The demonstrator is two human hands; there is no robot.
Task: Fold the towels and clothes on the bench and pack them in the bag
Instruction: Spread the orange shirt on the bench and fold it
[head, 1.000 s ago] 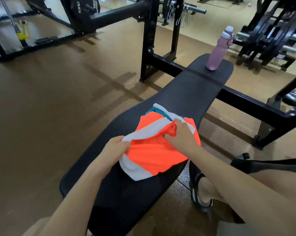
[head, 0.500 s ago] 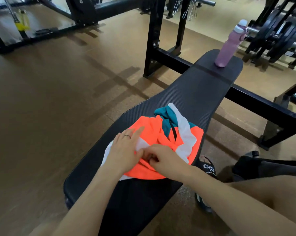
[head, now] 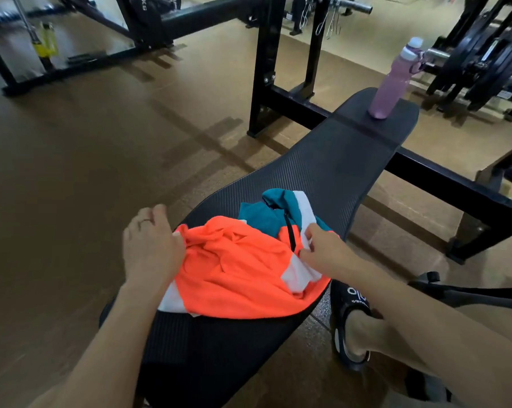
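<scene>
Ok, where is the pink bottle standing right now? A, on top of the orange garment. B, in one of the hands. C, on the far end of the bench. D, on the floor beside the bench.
C: the bottle stands upright on the far end of the bench, well beyond the garment and both hands.

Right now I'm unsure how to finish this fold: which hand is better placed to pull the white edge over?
Right hand: it already pinches the jacket's white strip beside the zip. The left hand grips the orange edge opposite, anchoring it.
</scene>
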